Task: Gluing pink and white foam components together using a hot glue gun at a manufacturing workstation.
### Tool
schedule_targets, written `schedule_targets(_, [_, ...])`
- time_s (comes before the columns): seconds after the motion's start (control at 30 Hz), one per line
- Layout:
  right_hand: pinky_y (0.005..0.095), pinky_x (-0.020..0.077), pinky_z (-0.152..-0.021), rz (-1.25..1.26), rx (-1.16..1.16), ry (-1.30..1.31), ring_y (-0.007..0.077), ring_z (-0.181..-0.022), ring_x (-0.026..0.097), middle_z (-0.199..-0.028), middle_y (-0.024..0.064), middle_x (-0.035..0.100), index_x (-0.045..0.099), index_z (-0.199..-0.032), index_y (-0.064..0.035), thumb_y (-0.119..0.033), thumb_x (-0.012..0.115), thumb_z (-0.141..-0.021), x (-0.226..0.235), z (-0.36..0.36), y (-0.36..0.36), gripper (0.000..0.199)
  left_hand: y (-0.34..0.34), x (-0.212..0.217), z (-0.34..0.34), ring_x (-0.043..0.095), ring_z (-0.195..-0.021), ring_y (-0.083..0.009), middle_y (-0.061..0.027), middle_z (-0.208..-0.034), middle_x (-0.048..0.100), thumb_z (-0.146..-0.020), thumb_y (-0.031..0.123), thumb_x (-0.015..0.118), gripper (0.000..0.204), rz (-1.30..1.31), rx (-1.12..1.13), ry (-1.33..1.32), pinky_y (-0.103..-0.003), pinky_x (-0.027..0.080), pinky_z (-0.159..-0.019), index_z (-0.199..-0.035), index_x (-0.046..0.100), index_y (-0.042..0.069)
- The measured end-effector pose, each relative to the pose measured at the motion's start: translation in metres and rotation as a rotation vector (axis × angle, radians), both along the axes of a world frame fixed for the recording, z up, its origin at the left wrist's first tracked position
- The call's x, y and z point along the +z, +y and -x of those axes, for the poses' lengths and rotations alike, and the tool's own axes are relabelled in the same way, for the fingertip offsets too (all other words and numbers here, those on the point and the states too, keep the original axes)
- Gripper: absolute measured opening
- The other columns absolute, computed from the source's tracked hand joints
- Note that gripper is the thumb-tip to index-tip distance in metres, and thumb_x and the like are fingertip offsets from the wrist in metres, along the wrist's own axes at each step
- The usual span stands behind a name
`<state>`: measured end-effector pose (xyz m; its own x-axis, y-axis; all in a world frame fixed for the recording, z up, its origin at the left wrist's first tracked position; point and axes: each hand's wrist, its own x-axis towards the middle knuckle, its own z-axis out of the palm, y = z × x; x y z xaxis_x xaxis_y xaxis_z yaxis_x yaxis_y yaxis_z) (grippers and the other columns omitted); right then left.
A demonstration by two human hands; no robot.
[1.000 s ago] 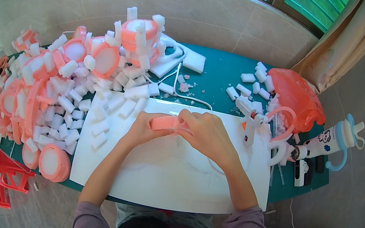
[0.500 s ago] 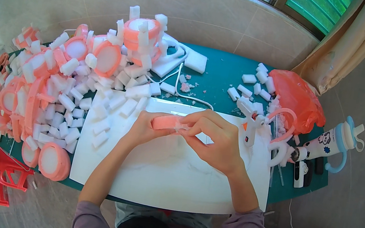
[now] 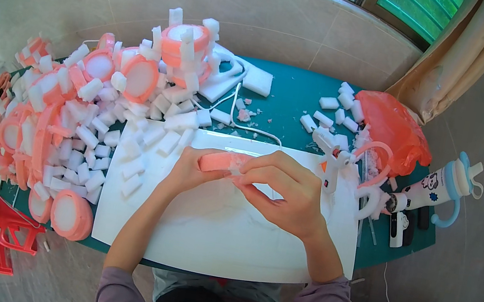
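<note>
Head view, only one to cover. Holding pink foam piece (image 3: 217, 161) in left hand (image 3: 188, 167), near middle of the frame, above upper part of white board (image 3: 227, 232). Left fingers wrapped round left end, thumb along near side. Keeping right hand (image 3: 286, 191) at right end of same piece, thumb and forefinger close together, narrow gap; cannot tell if pinching or only touching. Pale patch at that end, too small to identify.

Handling, judging by look: probably very light, soft and springy, not slippery. Likely to dent under a hard squeeze, maybe tear at thin edges. Best to take hold by the broad middle, thumb opposite fingers, light pressure; go gently at the right end.

Left of frame: heap of pink rings (image 3: 140, 80) with white discs inside, plus many loose white blocks (image 3: 88, 137), some lying on left part of the board. Right of frame: white glue gun (image 3: 331, 167) near upper right corner of the board, red plastic bag (image 3: 390, 135) above, tilted white bottle (image 3: 433, 188) with blue handle farther right. Under all that, green table (image 3: 297, 96). Lower left of frame: red stools (image 3: 9, 223) on the floor.
</note>
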<state>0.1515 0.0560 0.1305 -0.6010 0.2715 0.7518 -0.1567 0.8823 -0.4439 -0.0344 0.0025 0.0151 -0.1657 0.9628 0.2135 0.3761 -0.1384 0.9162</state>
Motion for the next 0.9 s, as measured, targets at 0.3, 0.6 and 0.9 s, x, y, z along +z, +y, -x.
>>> schedule_targets(0.3, [0.0217, 0.0439, -0.051, -0.014, 0.008, 0.023, 0.0156, -0.063, 0.058, -0.072, 0.0053, 0.060, 0.055, -0.067, -0.0053, 0.006, 0.071, -0.060, 0.0008, -0.0019, -0.0021, 0.021, 0.0000, -0.0028, 0.0015, 0.061, -0.072, -0.0157, -0.0089, -0.083, 0.066, -0.067, 0.013, 0.071, 0.032, 0.006, -0.005, -0.019, -0.027, 0.047, -0.070, -0.097, 0.063, 0.003])
schedule_targets(0.6, [0.0215, 0.0438, -0.051, -0.011, 0.017, 0.022, 0.0158, -0.063, 0.058, -0.071, 0.0055, 0.060, 0.054, -0.066, -0.0054, 0.007, 0.069, -0.060, 0.0023, -0.0029, -0.0030, 0.021, 0.0001, -0.0004, 0.0004, 0.061, -0.073, -0.0157, -0.0087, -0.083, 0.066, -0.067, 0.012, 0.071, 0.032, 0.036, -0.001, -0.027, -0.027, 0.047, -0.070, -0.097, 0.063, 0.003])
schedule_targets(0.9, [0.0281, 0.0437, -0.052, -0.048, 0.035, 0.023, 0.0202, -0.065, 0.054, -0.076, 0.0045, 0.055, 0.051, -0.068, -0.0047, 0.004, 0.067, -0.063, 0.0003, -0.0029, -0.0006, 0.019, -0.0002, 0.0001, 0.0003, 0.061, -0.073, -0.0159, -0.0088, -0.084, 0.066, -0.067, 0.013, 0.071, 0.032, 0.020, 0.004, -0.011, -0.027, 0.047, -0.070, -0.097, 0.063, 0.003])
